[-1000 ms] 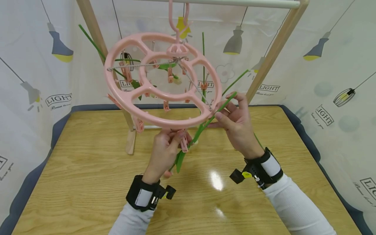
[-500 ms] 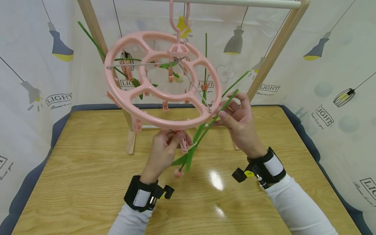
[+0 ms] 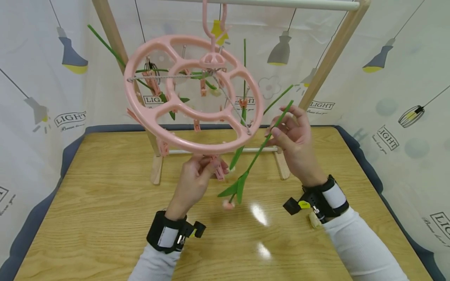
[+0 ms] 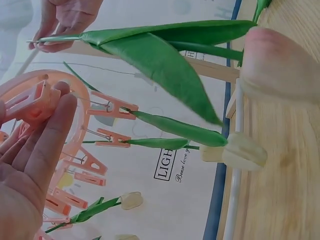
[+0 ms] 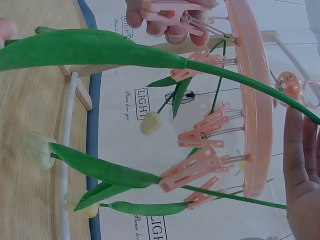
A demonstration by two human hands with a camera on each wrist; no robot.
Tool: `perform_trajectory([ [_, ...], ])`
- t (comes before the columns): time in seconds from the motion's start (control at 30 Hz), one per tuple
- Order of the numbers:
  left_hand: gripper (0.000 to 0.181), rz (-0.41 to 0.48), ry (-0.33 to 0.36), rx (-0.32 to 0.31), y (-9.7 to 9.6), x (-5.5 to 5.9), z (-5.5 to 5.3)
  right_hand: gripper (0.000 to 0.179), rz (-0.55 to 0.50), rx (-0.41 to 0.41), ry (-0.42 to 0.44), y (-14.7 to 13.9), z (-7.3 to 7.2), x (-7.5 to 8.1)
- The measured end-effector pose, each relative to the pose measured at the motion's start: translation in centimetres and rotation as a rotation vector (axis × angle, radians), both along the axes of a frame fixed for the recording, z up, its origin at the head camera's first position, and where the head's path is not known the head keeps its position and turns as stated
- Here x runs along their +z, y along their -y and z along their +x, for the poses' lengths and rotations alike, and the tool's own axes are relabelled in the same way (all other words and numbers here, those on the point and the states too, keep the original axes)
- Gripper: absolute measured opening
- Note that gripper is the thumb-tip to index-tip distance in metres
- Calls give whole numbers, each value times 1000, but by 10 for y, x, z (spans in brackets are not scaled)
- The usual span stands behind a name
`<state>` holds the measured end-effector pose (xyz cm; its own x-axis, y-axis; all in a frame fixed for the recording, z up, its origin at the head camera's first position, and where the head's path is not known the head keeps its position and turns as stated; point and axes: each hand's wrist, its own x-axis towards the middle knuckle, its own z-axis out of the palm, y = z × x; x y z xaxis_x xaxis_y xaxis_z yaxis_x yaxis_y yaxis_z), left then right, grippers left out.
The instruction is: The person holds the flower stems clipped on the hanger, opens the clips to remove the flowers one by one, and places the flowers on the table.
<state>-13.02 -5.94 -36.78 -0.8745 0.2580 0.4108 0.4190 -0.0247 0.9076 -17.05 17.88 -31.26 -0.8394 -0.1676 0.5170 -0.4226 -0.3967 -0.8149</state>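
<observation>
At the left, a clipped stem (image 3: 107,47) slants out past the edge of the rack (image 3: 207,148), where one peg (image 3: 151,82) seems enough for so light a thing. The left hand (image 3: 191,177) pinches the near peg (image 3: 218,171) below the rack's near edge, likely also steadying the rack, which hangs by its hook (image 3: 205,19) and could swing (whether that peg's mouth is parted, I cannot tell). Farther right, the tulip (image 3: 241,185) slopes bloom-down over the middle of the tabletop (image 3: 105,218), apart from the near peg. Off the rack's right edge, the right hand (image 3: 297,146) has thumb and fingers together on its stem, near the bare end, probably to spare leaves and bloom.
</observation>
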Motion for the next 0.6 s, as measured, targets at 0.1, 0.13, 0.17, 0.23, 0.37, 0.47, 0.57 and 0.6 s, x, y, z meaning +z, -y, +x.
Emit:
perform_trajectory([
  [0.1, 17, 4, -3, -13, 1, -1, 0, 48, -4, -14, -5, -4, -2, 2],
  [0.13, 17, 10, 0, -20, 1, -2, 0, 47, -2, -19, -6, -5, -2, 3],
  [0.17, 17, 13, -1, -24, 2, -2, 0, 46, 1, -24, -9, -7, -3, 4],
  [0.23, 18, 21, -2, -34, 3, -3, 0, 45, -7, -32, -10, -11, -3, 6],
  [0.37, 20, 33, 6, -40, 4, -2, 2, 43, -41, -50, -20, -19, -6, 10],
  [0.47, 24, 23, 12, -22, 5, -1, 2, 42, -54, -70, -35, -27, -9, 12],
  [0.57, 28, 8, 16, -11, 7, -1, 3, 42, -67, -91, -49, -34, -12, 14],
  [0.6, 29, 4, 14, -10, 7, -1, 3, 42, -71, -99, -51, -37, -13, 14],
])
